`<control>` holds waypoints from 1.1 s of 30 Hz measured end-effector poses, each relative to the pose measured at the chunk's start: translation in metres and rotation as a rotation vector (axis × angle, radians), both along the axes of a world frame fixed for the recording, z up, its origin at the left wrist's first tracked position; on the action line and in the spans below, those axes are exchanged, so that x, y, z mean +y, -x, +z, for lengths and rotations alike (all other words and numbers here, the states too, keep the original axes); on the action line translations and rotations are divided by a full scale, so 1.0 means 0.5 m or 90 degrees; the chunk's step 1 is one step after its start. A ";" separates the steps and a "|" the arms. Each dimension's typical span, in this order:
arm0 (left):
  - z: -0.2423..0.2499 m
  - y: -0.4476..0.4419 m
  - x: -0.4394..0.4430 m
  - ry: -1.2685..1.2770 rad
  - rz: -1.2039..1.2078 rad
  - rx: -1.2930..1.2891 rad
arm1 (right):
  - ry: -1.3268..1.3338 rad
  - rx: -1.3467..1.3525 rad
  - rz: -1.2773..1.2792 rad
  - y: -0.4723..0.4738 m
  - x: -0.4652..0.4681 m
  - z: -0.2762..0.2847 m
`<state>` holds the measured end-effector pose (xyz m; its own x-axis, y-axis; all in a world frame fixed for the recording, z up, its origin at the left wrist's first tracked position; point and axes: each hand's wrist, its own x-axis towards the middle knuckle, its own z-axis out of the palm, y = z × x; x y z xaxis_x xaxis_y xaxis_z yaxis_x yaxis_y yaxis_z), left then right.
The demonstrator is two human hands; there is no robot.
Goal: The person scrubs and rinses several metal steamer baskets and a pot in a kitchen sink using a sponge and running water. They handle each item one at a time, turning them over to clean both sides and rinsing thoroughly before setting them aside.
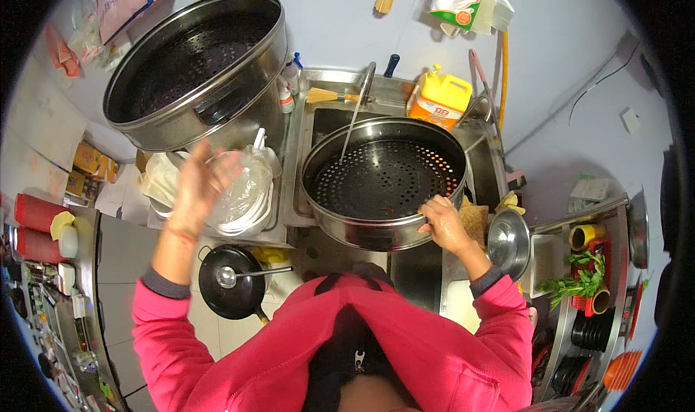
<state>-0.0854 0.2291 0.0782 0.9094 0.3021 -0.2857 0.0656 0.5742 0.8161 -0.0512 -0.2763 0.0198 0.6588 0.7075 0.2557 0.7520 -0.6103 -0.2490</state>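
My right hand (444, 225) grips the near right rim of a round steel steamer tier (347, 222) with a perforated bottom. The tier rests over the sink (296, 195), under a curved faucet (370, 75). From the spout a thin line, apparently running water, reaches the tier's bottom. My left hand (206, 178) is raised and blurred, with fingers apart and nothing in it. It is above a stack of white plates (247, 216) with clear plastic over it. Just beyond that hand, a larger steamer tier (239, 97) with a black handle stands tilted on a metal vessel.
A yellow and orange detergent jug (442, 94) and a bamboo brush (326, 95) are at the sink's back. A steel bowl (509, 244) sits to the right, near a rack with green leaves (583, 276). Below left are a black wok (231, 295) and ladle (227, 277).
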 end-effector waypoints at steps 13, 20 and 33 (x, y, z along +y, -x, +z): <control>-0.250 -0.046 -0.345 0.207 -0.283 0.317 | -0.085 0.083 0.068 -0.024 -0.047 -0.007; -0.407 -0.026 -0.359 0.018 -0.160 0.286 | -0.132 0.016 0.130 -0.089 -0.075 -0.193; -0.557 0.053 -0.434 0.005 0.047 0.211 | -0.023 0.196 0.127 -0.225 -0.087 -0.347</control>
